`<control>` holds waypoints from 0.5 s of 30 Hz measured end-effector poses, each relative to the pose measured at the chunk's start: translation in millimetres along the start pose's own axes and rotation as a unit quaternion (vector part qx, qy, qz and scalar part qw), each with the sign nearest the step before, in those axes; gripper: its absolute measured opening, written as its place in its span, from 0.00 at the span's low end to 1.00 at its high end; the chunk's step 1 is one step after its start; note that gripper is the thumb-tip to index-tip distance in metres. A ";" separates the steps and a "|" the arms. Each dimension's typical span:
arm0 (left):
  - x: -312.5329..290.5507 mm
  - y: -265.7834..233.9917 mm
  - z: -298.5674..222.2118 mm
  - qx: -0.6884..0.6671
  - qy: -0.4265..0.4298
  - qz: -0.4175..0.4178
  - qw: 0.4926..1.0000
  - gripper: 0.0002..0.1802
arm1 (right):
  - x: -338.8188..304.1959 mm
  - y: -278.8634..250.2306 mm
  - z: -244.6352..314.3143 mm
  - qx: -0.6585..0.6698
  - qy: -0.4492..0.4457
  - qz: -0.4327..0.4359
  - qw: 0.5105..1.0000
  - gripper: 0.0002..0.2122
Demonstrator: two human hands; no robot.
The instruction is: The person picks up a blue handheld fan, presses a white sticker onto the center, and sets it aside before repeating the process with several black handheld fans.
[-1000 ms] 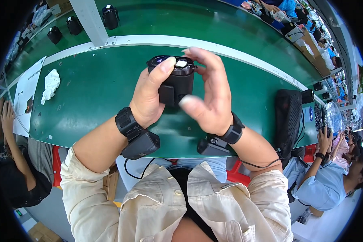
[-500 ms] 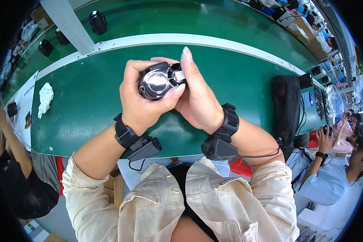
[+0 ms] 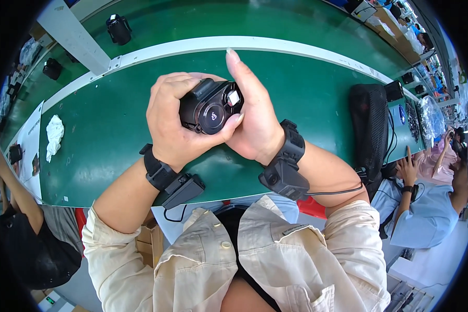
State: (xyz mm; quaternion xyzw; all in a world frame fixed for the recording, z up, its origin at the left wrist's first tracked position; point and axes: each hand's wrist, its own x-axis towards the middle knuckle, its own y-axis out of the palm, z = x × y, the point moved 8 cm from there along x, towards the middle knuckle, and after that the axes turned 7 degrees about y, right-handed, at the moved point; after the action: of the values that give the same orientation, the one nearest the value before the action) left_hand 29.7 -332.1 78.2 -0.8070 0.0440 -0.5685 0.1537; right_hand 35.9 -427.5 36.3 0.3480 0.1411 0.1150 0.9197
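A rounded black device [image 3: 211,118] with a dark round disc on its upper end is held up over the green table in front of me. Beside the disc is a small white square. My left hand [image 3: 174,112] wraps round the device's left side, its thumb laid across the near side. From the right, my right hand [image 3: 257,117] presses its palm to the device. Its thumb stands straight up, clear of the device, and its other fingers are hidden behind. What kind of device it is, I cannot make out.
Crumpled white tissue [image 3: 55,137] and a printed sheet [image 3: 30,151] lie at the left. A black mesh bag [image 3: 368,130] with cables stands at the right. Past the white rail [image 3: 192,48] sits a similar black device [image 3: 119,29]. People work on both sides.
The device has tilted in my hands: its round end, earlier bright with glare, now looks dark. At the right, a co-worker's hand has come down to the table edge.
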 end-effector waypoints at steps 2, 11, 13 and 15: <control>5.9 0.6 -8.8 0.053 0.048 0.024 0.997 0.38 | -0.3 -6.1 -0.3 0.039 0.026 -0.034 0.998 0.35; 11.0 8.4 -22.0 0.069 0.110 0.059 0.990 0.39 | -2.8 -18.4 10.7 -0.030 -0.021 -0.090 0.995 0.41; 12.4 10.4 -25.0 0.058 0.123 0.075 0.988 0.38 | -2.6 -21.9 10.0 -0.029 -0.023 -0.100 0.994 0.40; 10.9 11.6 -24.8 0.051 0.130 0.087 0.986 0.38 | -2.4 -25.4 9.0 -0.037 -0.022 -0.112 0.993 0.40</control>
State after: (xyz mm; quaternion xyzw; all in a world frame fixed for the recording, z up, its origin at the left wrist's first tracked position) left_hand 11.6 -350.6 92.2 -0.7105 0.1046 -0.6547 0.2359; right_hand 39.5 -452.3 26.1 0.2986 0.1544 0.0088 0.9418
